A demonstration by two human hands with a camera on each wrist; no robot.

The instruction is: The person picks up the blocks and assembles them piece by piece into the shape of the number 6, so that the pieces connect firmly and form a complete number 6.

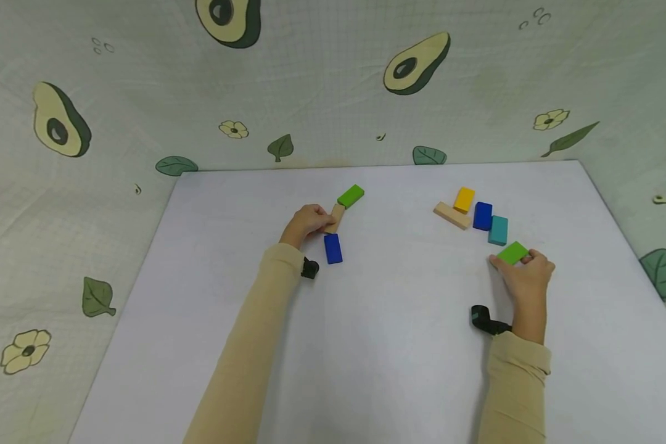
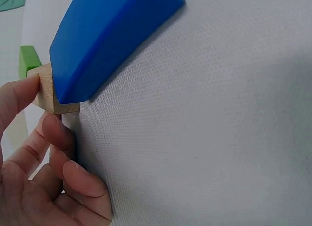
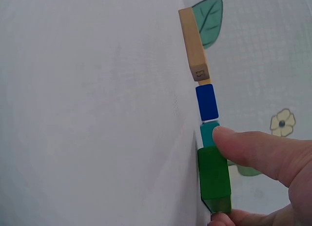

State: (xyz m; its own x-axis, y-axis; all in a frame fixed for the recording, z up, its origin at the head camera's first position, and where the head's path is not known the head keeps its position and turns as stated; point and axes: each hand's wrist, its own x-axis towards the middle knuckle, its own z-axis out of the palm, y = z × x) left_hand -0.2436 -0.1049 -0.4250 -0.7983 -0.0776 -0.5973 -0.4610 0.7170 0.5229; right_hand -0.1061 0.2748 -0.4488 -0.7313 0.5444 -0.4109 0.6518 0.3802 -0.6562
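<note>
My left hand (image 1: 309, 221) pinches a plain wooden block (image 1: 335, 218) between thumb and fingers. Beyond that block lies a green block (image 1: 351, 196), and a blue block (image 1: 333, 248) sits at its near end; in the left wrist view the blue block (image 2: 107, 40) partly covers the wooden one (image 2: 46, 92). On the right, my right hand (image 1: 530, 274) grips another green block (image 1: 513, 253) by its two ends, thumb on one and fingers on the other. Just past it is a teal block (image 1: 497, 230), which the thumb partly hides in the right wrist view.
Behind the teal block lie a second blue block (image 1: 482, 216), a yellow block (image 1: 464, 200) and a longer wooden block (image 1: 452, 216). All rest on a white tabletop (image 1: 399, 345). An avocado-print cloth (image 1: 322, 80) surrounds it at the back and sides.
</note>
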